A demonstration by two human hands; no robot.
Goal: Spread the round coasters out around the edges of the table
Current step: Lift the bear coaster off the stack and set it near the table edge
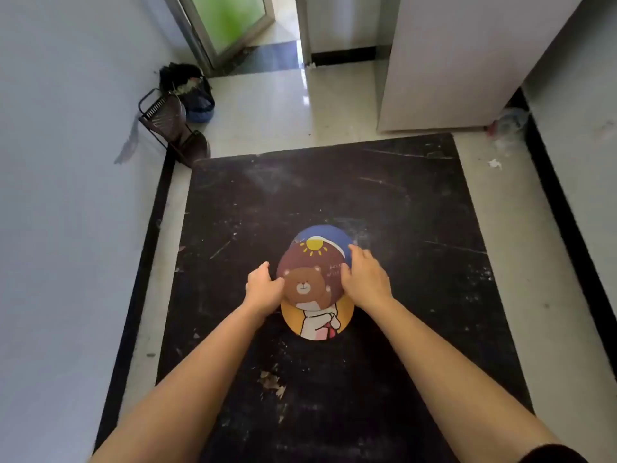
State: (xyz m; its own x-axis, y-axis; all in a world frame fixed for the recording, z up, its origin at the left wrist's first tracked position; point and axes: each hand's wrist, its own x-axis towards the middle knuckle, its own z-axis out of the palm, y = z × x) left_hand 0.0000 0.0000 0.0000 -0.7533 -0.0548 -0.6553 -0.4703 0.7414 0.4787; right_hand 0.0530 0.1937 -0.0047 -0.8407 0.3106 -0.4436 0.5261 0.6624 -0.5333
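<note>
Two bare forearms reaching forward over a scratched black table [417,228], a dark sleeve edge at the near right corner. Pale flecks of debris [272,382] on the tabletop well short of the fingers, between the forearms.

Just nearer than the fingertips, an orange coaster [317,324] with a white cartoon figure, lying flat and partly covered by the one above. Between the two hands, a brown bear coaster [307,279], uppermost of the overlapping stack near the table's middle. Left hand [263,289] at its left rim, fingers curled, thumb lying over the edge beside the bear's face: pinching that rim, by the look of it, though the underside contact stays hidden. Right hand [365,279] palm down on the stack's right side, fingers [359,253] bent and spread over the edge of the brown coaster and a blue coaster [322,232] beneath; whether gripping or only pressing, impossible to tell.

Beyond the fingertips, the blue coaster's far arc with a yellow sun, then bare tabletop to the far edge. Farther left, a dark folded chair [167,125] against the wall, a black bag [187,85] behind it. Farther right, a white cabinet [450,61] on the pale tiled floor [267,111], a doorway at the back.
</note>
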